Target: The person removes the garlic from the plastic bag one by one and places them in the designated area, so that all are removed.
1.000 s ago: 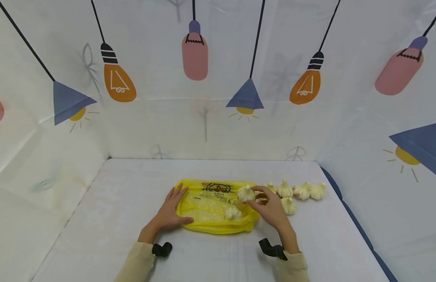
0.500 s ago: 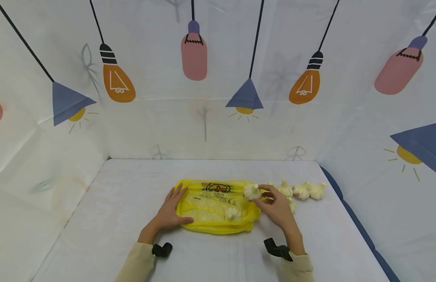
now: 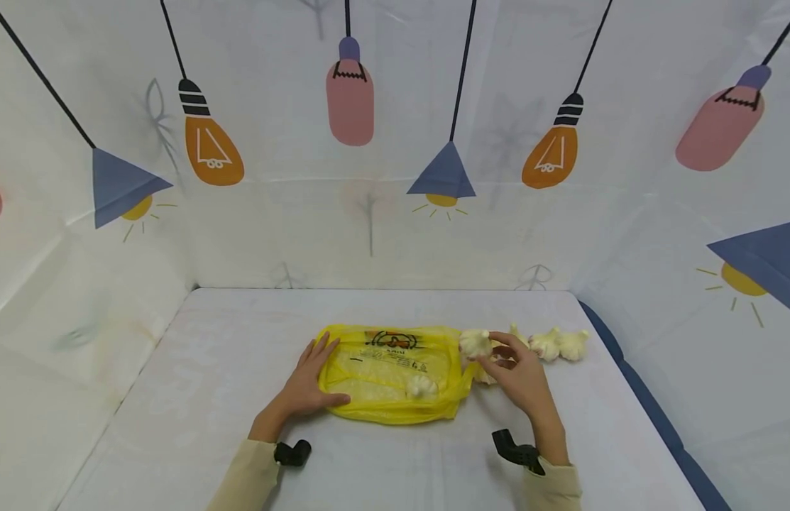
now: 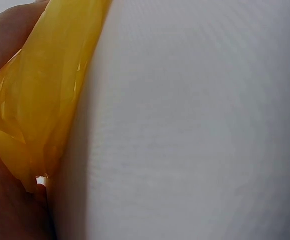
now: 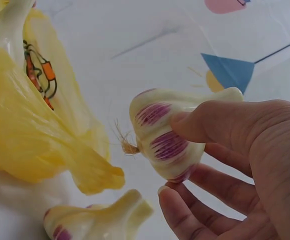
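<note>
Between the thumb and fingers of my right hand (image 3: 521,375) is a garlic bulb (image 3: 475,344), held over the right edge of a yellow plastic bag (image 3: 375,411). Purple streaks and a root tuft show on this garlic bulb (image 5: 166,135) in the right wrist view, with the bag (image 5: 50,145) apart from it on the left. My left hand (image 3: 303,387) rests against the bag's left side, fingers spread and thumb along the front. Another garlic bulb (image 3: 422,386) shows at the bag, towards its front right. The left wrist view has the crumpled bag (image 4: 50,85) close to the left hand.
Several garlic bulbs lie right of the bag, including a pair (image 3: 558,345) at the far right. Another loose bulb (image 5: 97,220) lies below the held one in the right wrist view. The white table (image 3: 395,475) meets printed cloth walls (image 3: 382,220) behind and at the sides.
My right hand has moved right with the garlic bulb, from above the bag to its right edge. The bag's right corner is drawn out slightly. The left hand keeps its place.
</note>
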A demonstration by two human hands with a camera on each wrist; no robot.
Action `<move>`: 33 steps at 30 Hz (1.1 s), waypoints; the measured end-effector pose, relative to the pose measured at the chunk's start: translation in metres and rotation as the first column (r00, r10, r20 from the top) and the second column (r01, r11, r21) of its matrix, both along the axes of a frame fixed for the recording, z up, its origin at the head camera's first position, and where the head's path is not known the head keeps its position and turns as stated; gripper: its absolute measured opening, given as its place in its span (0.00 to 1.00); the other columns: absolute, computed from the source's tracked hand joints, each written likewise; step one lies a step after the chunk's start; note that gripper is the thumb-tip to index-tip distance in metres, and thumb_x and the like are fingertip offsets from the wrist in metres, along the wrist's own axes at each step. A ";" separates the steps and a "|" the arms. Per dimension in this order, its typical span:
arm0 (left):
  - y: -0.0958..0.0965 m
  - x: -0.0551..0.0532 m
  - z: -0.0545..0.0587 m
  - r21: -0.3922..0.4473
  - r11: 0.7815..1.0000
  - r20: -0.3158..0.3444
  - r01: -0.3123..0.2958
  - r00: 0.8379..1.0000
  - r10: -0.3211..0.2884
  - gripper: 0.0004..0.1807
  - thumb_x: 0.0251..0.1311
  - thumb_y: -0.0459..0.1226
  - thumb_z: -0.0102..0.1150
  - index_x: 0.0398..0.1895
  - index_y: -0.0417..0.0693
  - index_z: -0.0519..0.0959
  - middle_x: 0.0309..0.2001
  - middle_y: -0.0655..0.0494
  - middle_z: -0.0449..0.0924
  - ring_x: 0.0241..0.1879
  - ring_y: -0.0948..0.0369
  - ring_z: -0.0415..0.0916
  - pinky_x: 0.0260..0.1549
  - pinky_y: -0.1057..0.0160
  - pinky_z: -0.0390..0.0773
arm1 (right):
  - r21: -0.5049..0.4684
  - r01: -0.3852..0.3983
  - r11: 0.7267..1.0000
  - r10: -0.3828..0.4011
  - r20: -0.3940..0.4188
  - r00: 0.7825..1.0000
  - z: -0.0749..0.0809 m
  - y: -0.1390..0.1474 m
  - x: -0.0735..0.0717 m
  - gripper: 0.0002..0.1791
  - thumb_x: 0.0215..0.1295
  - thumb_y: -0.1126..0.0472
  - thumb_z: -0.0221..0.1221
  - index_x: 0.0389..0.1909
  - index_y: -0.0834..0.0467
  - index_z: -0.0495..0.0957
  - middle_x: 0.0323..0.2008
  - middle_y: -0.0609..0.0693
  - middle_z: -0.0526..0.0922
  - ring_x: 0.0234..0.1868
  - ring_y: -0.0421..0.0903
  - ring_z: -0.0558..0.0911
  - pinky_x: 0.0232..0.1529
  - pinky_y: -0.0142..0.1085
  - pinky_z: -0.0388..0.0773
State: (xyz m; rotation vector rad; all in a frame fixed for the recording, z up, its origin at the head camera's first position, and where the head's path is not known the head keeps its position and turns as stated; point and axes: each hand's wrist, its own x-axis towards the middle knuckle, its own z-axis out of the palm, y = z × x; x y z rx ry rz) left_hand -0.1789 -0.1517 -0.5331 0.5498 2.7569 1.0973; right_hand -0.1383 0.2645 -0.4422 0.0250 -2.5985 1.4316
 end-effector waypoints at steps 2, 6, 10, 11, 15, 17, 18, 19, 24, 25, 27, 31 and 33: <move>0.000 0.000 0.000 -0.001 1.000 0.000 0.000 1.000 0.000 0.64 0.47 0.60 0.76 0.84 0.50 0.52 0.85 0.46 0.39 0.81 0.34 0.34 0.71 0.24 0.49 | 0.003 0.013 1.000 -0.013 0.002 1.000 0.001 0.003 0.001 0.25 0.64 0.58 0.72 0.61 0.59 0.79 0.57 0.59 0.83 0.51 0.55 0.84 0.44 0.22 0.81; 0.000 0.000 0.001 0.006 1.000 0.004 0.000 1.000 0.000 0.64 0.47 0.60 0.75 0.83 0.50 0.52 0.85 0.46 0.39 0.81 0.34 0.34 0.71 0.24 0.49 | 0.009 0.032 0.999 -0.032 -0.012 0.999 0.003 0.009 0.004 0.26 0.64 0.58 0.72 0.61 0.59 0.79 0.58 0.59 0.82 0.52 0.52 0.83 0.45 0.21 0.80; 0.000 0.000 0.001 0.001 1.000 0.003 0.001 1.000 -0.001 0.64 0.47 0.61 0.75 0.84 0.50 0.52 0.85 0.46 0.39 0.81 0.34 0.34 0.72 0.24 0.48 | 0.000 0.046 0.999 -0.046 -0.035 0.998 0.003 0.015 0.008 0.26 0.64 0.58 0.72 0.61 0.59 0.79 0.59 0.59 0.82 0.50 0.42 0.83 0.44 0.21 0.80; 0.000 0.000 0.001 -0.001 1.000 0.002 0.001 1.000 -0.001 0.64 0.47 0.61 0.75 0.84 0.49 0.52 0.85 0.46 0.39 0.81 0.34 0.34 0.72 0.24 0.49 | -0.004 0.050 0.999 -0.050 -0.039 0.998 0.003 0.017 0.009 0.26 0.64 0.58 0.72 0.61 0.59 0.80 0.59 0.59 0.82 0.49 0.40 0.82 0.44 0.21 0.81; 0.000 0.000 0.002 0.004 1.000 0.005 0.001 1.000 -0.001 0.64 0.46 0.60 0.75 0.83 0.49 0.52 0.85 0.46 0.39 0.81 0.35 0.34 0.72 0.25 0.48 | 0.003 0.069 0.998 -0.069 -0.035 0.997 0.004 0.023 0.012 0.27 0.64 0.57 0.72 0.62 0.59 0.79 0.61 0.59 0.81 0.48 0.34 0.80 0.44 0.19 0.79; 0.000 0.000 0.002 0.003 1.000 0.003 0.001 1.000 -0.001 0.65 0.46 0.60 0.75 0.83 0.49 0.52 0.85 0.45 0.39 0.81 0.34 0.34 0.72 0.25 0.49 | 0.013 0.080 0.997 -0.080 -0.021 0.997 0.005 0.025 0.013 0.27 0.64 0.56 0.72 0.63 0.59 0.78 0.63 0.60 0.80 0.48 0.31 0.79 0.44 0.18 0.79; 0.000 0.000 0.002 0.005 1.000 0.003 0.001 1.000 -0.001 0.65 0.46 0.60 0.75 0.83 0.49 0.52 0.85 0.45 0.39 0.81 0.34 0.34 0.72 0.25 0.49 | 0.017 0.084 0.996 -0.084 -0.014 0.996 0.005 0.026 0.014 0.28 0.65 0.56 0.71 0.63 0.59 0.78 0.64 0.60 0.78 0.48 0.30 0.78 0.44 0.17 0.78; 0.000 0.000 0.001 0.007 1.000 0.002 0.001 1.000 -0.001 0.65 0.46 0.60 0.76 0.83 0.49 0.52 0.85 0.45 0.39 0.81 0.34 0.34 0.72 0.25 0.49 | 0.021 0.088 0.996 -0.088 -0.012 0.996 0.005 0.027 0.015 0.28 0.65 0.56 0.71 0.63 0.60 0.78 0.65 0.60 0.78 0.48 0.28 0.78 0.44 0.17 0.78; -0.001 0.000 0.001 0.004 1.000 0.002 0.001 1.000 -0.001 0.64 0.46 0.60 0.76 0.83 0.49 0.52 0.85 0.45 0.39 0.81 0.34 0.34 0.72 0.24 0.49 | 0.033 0.111 0.993 -0.110 -0.027 0.994 0.003 0.033 0.017 0.27 0.65 0.57 0.71 0.63 0.61 0.78 0.64 0.62 0.78 0.47 0.24 0.76 0.43 0.16 0.77; -0.001 0.000 0.001 0.005 1.000 0.003 0.001 1.000 -0.001 0.64 0.46 0.60 0.76 0.83 0.49 0.52 0.85 0.45 0.39 0.81 0.34 0.34 0.72 0.24 0.49 | 0.039 0.118 0.992 -0.117 -0.035 0.993 0.003 0.034 0.017 0.27 0.65 0.58 0.71 0.62 0.62 0.78 0.63 0.62 0.79 0.46 0.23 0.76 0.43 0.15 0.77; -0.001 0.000 0.001 0.004 1.000 0.006 0.001 1.000 -0.001 0.64 0.46 0.60 0.76 0.83 0.49 0.52 0.85 0.46 0.39 0.81 0.34 0.34 0.72 0.24 0.49 | 0.049 0.133 0.990 -0.131 -0.045 0.990 0.004 0.037 0.019 0.27 0.65 0.58 0.71 0.62 0.62 0.78 0.61 0.62 0.80 0.46 0.21 0.75 0.43 0.15 0.76; -0.001 0.001 0.001 0.014 1.000 0.008 0.000 1.000 0.000 0.64 0.46 0.60 0.76 0.83 0.49 0.52 0.85 0.46 0.39 0.81 0.34 0.33 0.72 0.25 0.49 | 0.052 0.160 0.986 -0.158 -0.046 0.986 0.007 0.041 0.022 0.27 0.65 0.58 0.71 0.63 0.62 0.78 0.60 0.62 0.81 0.45 0.18 0.74 0.42 0.14 0.75; 0.000 0.001 0.001 0.014 1.000 0.005 0.002 1.000 -0.002 0.64 0.46 0.60 0.76 0.83 0.49 0.52 0.85 0.45 0.39 0.81 0.34 0.34 0.72 0.25 0.49 | 0.052 0.175 0.983 -0.173 -0.043 0.984 0.009 0.045 0.024 0.27 0.65 0.58 0.71 0.63 0.62 0.78 0.61 0.62 0.81 0.45 0.17 0.74 0.42 0.13 0.75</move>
